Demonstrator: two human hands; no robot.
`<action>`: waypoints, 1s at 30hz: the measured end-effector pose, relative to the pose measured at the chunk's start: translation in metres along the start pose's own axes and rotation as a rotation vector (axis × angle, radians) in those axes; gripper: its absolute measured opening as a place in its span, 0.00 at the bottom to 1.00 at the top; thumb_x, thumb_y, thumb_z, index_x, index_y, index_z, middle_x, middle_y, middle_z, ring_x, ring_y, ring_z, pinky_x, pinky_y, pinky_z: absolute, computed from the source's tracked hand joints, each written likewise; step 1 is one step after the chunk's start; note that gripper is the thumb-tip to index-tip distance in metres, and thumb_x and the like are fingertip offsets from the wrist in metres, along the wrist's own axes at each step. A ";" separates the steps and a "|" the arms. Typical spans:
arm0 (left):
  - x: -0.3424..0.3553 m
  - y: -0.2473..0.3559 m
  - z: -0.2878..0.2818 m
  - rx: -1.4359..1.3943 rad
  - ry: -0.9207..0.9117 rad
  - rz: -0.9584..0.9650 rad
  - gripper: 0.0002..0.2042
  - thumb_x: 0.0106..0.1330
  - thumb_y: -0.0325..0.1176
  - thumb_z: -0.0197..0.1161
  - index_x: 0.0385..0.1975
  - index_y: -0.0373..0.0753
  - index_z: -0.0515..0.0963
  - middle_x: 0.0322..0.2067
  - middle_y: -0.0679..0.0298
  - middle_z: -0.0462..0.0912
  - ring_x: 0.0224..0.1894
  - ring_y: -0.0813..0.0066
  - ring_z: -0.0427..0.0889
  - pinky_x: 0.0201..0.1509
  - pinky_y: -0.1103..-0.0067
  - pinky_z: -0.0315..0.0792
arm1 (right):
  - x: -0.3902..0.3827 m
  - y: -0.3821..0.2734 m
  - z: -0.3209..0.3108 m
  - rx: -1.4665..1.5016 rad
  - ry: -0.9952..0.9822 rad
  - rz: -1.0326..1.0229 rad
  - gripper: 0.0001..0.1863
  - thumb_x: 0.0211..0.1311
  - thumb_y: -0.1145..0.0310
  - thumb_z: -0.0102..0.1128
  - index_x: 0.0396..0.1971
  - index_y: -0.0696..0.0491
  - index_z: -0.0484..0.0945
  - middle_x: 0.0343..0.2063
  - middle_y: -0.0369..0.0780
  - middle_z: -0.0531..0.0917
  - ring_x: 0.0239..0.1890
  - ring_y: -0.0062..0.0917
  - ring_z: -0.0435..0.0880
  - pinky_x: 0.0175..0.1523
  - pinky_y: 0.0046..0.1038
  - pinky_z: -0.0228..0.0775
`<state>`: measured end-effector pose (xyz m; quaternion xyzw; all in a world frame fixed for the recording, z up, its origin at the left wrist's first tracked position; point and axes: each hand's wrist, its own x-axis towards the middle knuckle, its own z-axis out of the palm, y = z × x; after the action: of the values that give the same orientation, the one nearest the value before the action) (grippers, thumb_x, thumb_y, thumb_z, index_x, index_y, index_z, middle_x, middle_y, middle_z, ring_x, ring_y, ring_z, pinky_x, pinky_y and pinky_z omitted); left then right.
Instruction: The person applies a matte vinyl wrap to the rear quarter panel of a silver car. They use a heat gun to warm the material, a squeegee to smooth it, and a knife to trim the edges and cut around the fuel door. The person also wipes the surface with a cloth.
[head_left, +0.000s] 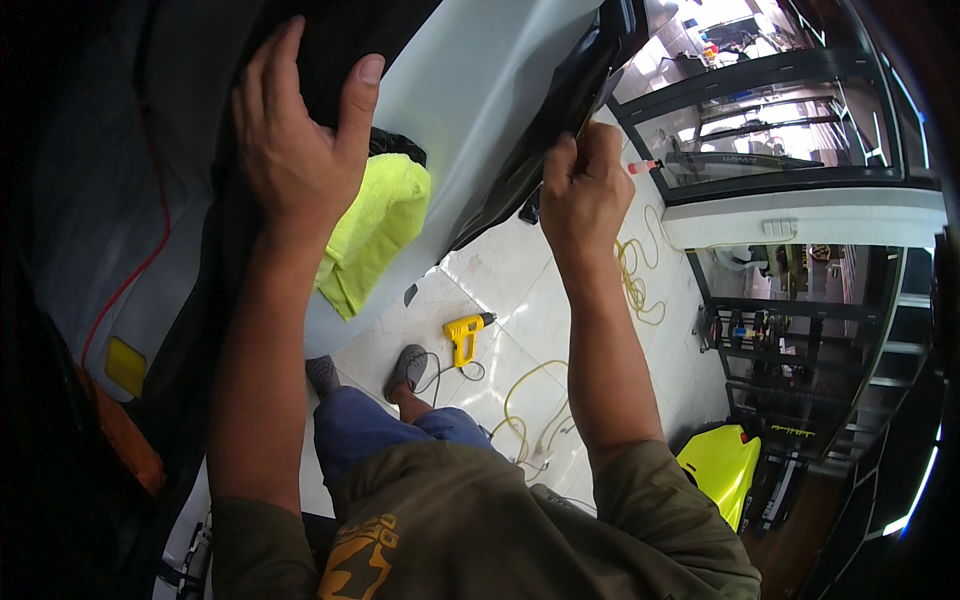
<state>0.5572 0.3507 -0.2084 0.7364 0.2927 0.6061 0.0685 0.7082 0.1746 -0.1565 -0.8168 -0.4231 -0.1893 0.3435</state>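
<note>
My left hand lies open on a black surface at the upper left, its thumb spread from the fingers. Beside its wrist, a bright yellow-green cloth is draped over a smooth light grey panel. My right hand is closed in a pinch at the edge of a glossy black film. This film hangs along the right side of the grey panel, its lower edge loose and uneven. Close to my right knuckles shows a small red-and-white object; I cannot tell what it rests on.
On the tiled floor below lies a yellow heat gun with a dark cord. Yellow hose or cable is coiled on the right. A yellow-green body part stands lower right. Dark-framed glass lines the right side.
</note>
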 end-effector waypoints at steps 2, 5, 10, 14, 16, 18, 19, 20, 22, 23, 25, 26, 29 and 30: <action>0.001 0.003 -0.003 -0.005 -0.034 -0.021 0.30 0.66 0.52 0.61 0.58 0.35 0.71 0.54 0.48 0.74 0.57 0.51 0.74 0.59 0.63 0.69 | -0.003 0.002 0.003 0.002 -0.005 -0.002 0.05 0.60 0.74 0.55 0.34 0.58 0.71 0.18 0.48 0.77 0.20 0.42 0.79 0.29 0.37 0.71; 0.002 0.007 -0.005 -0.001 -0.060 -0.037 0.30 0.66 0.53 0.62 0.58 0.35 0.71 0.54 0.48 0.74 0.57 0.52 0.74 0.59 0.63 0.69 | -0.006 0.001 0.005 -0.002 0.001 -0.002 0.05 0.60 0.74 0.55 0.33 0.59 0.70 0.18 0.48 0.76 0.20 0.42 0.78 0.29 0.37 0.71; 0.000 0.009 -0.005 -0.029 -0.057 -0.074 0.30 0.65 0.53 0.62 0.58 0.35 0.71 0.53 0.48 0.75 0.57 0.52 0.74 0.59 0.63 0.69 | -0.014 0.004 0.008 -0.013 -0.003 0.004 0.05 0.60 0.75 0.56 0.33 0.59 0.70 0.18 0.48 0.76 0.19 0.42 0.78 0.28 0.37 0.70; 0.002 0.007 -0.002 -0.075 -0.033 -0.062 0.29 0.66 0.49 0.63 0.58 0.33 0.71 0.53 0.47 0.75 0.57 0.51 0.74 0.59 0.64 0.68 | -0.018 0.002 0.007 0.017 -0.032 0.048 0.05 0.60 0.75 0.56 0.32 0.59 0.70 0.17 0.47 0.76 0.19 0.41 0.78 0.27 0.36 0.70; 0.000 0.002 0.000 -0.049 -0.011 -0.027 0.28 0.66 0.47 0.64 0.58 0.33 0.71 0.53 0.46 0.75 0.57 0.51 0.74 0.59 0.65 0.68 | -0.018 -0.002 0.007 0.023 -0.026 0.042 0.05 0.60 0.75 0.56 0.32 0.59 0.70 0.18 0.47 0.76 0.19 0.41 0.78 0.27 0.36 0.70; 0.000 0.002 0.000 -0.067 -0.014 -0.030 0.27 0.66 0.46 0.64 0.58 0.32 0.71 0.53 0.46 0.74 0.57 0.51 0.74 0.60 0.65 0.68 | -0.018 -0.005 0.006 0.044 -0.032 0.069 0.05 0.60 0.75 0.56 0.32 0.59 0.71 0.18 0.48 0.76 0.19 0.40 0.78 0.27 0.35 0.70; 0.001 0.004 0.000 -0.077 -0.015 -0.029 0.27 0.66 0.45 0.64 0.58 0.32 0.71 0.53 0.45 0.74 0.57 0.51 0.74 0.60 0.65 0.68 | -0.018 -0.005 0.006 0.051 -0.025 0.064 0.05 0.60 0.75 0.56 0.32 0.59 0.71 0.18 0.48 0.77 0.19 0.41 0.78 0.27 0.36 0.70; 0.001 0.006 -0.001 -0.097 -0.031 -0.051 0.27 0.66 0.45 0.64 0.58 0.31 0.70 0.54 0.44 0.73 0.58 0.51 0.73 0.61 0.65 0.67 | -0.019 -0.004 0.007 0.059 -0.018 0.058 0.05 0.60 0.75 0.56 0.31 0.59 0.71 0.18 0.48 0.77 0.19 0.41 0.78 0.26 0.36 0.70; 0.002 0.007 -0.002 -0.089 -0.047 -0.048 0.27 0.67 0.45 0.64 0.59 0.31 0.70 0.55 0.44 0.72 0.59 0.51 0.72 0.61 0.65 0.67 | -0.020 0.000 0.011 0.071 0.006 0.034 0.05 0.59 0.75 0.56 0.31 0.59 0.70 0.19 0.49 0.77 0.19 0.42 0.78 0.27 0.36 0.69; 0.002 0.007 -0.002 -0.085 -0.056 -0.046 0.28 0.67 0.45 0.63 0.59 0.31 0.69 0.55 0.44 0.72 0.59 0.51 0.72 0.61 0.64 0.67 | -0.021 0.000 0.010 0.080 0.003 0.039 0.05 0.59 0.75 0.56 0.30 0.59 0.70 0.19 0.49 0.77 0.20 0.43 0.77 0.27 0.36 0.69; 0.001 0.005 -0.001 -0.085 -0.057 -0.057 0.29 0.67 0.48 0.62 0.59 0.32 0.69 0.55 0.45 0.72 0.58 0.50 0.73 0.61 0.63 0.67 | -0.020 -0.002 0.009 0.099 -0.004 0.049 0.05 0.59 0.76 0.56 0.29 0.59 0.69 0.19 0.49 0.76 0.20 0.44 0.77 0.27 0.37 0.69; 0.001 0.004 0.000 -0.079 -0.040 -0.058 0.30 0.65 0.50 0.63 0.58 0.33 0.70 0.53 0.47 0.74 0.56 0.49 0.74 0.60 0.63 0.68 | -0.021 -0.002 0.009 0.108 -0.009 0.058 0.05 0.59 0.76 0.56 0.29 0.59 0.68 0.19 0.49 0.76 0.20 0.45 0.77 0.27 0.38 0.69; 0.002 0.007 0.000 -0.069 -0.032 -0.060 0.29 0.65 0.51 0.63 0.56 0.33 0.71 0.52 0.47 0.75 0.55 0.48 0.74 0.58 0.62 0.68 | -0.023 -0.001 0.011 0.131 -0.019 0.072 0.06 0.59 0.76 0.56 0.28 0.58 0.67 0.19 0.49 0.75 0.20 0.46 0.76 0.27 0.39 0.69; 0.003 0.008 -0.001 -0.062 -0.038 -0.064 0.29 0.65 0.51 0.63 0.56 0.33 0.71 0.52 0.47 0.75 0.55 0.48 0.74 0.58 0.62 0.68 | -0.024 -0.001 0.012 0.135 -0.019 0.067 0.07 0.58 0.76 0.56 0.27 0.58 0.66 0.19 0.49 0.75 0.21 0.47 0.76 0.28 0.40 0.69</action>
<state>0.5594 0.3455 -0.2024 0.7355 0.2956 0.5985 0.1160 0.6942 0.1695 -0.1788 -0.8072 -0.4106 -0.1410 0.4000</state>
